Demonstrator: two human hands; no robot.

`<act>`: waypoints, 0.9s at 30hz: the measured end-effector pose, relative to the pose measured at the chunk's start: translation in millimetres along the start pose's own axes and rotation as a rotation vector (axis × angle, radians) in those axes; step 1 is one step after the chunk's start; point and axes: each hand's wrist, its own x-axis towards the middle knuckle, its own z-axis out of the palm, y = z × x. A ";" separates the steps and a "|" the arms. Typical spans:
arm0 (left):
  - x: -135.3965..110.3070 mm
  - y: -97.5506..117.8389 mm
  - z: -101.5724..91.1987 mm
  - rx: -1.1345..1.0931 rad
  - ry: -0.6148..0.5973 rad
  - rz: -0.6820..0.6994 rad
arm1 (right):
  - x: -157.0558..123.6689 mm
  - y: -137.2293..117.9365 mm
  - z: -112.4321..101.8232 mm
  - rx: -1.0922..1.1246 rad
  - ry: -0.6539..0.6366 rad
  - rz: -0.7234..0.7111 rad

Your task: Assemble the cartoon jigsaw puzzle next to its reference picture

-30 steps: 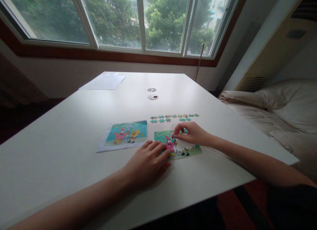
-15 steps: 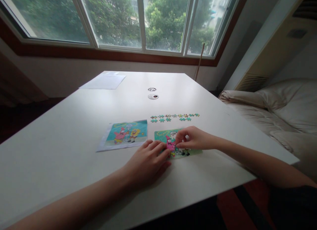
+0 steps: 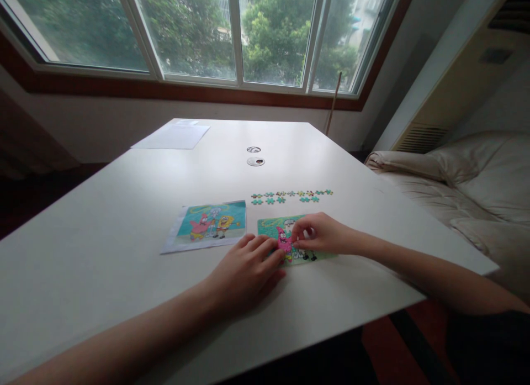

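Observation:
A jigsaw puzzle (image 3: 269, 226) with cartoon figures lies on the table in front of me, partly covered by both hands. My left hand (image 3: 252, 266) rests on its lower left part, palm down and fingers stretched out. Over the middle of the puzzle, beside the pink figure, my right hand (image 3: 321, 234) is closed in a pinch on a small puzzle piece (image 3: 293, 242), mostly hidden by the fingertips. Left of the puzzle lies a printed picture sheet (image 3: 211, 222) with the same figures. Loose puzzle pieces (image 3: 281, 200) lie in two rows beyond the puzzle.
Two round flat items (image 3: 255, 162) lie farther back on the white table (image 3: 124, 219). White paper (image 3: 174, 136) is at the far left corner. A pale sofa (image 3: 455, 186) stands to the right, and windows (image 3: 273, 37) are beyond the table.
My right hand has shifted very slightly left over the puzzle, still pinching. The left hand stays where it was.

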 end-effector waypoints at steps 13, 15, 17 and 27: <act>0.4 0.8 1.4 -0.003 0.002 -0.001 | 1.9 0.9 -1.0 0.022 -0.008 0.053; 0.4 0.9 1.5 -0.004 -0.001 -0.005 | 1.6 0.9 -0.9 0.010 -0.012 0.049; 0.6 0.9 1.5 -0.006 -0.004 -0.010 | 1.4 0.7 -0.8 0.003 -0.022 0.050; 0.3 0.7 0.7 0.000 0.000 -0.009 | 0.7 3.9 -6.0 -0.036 -0.040 0.043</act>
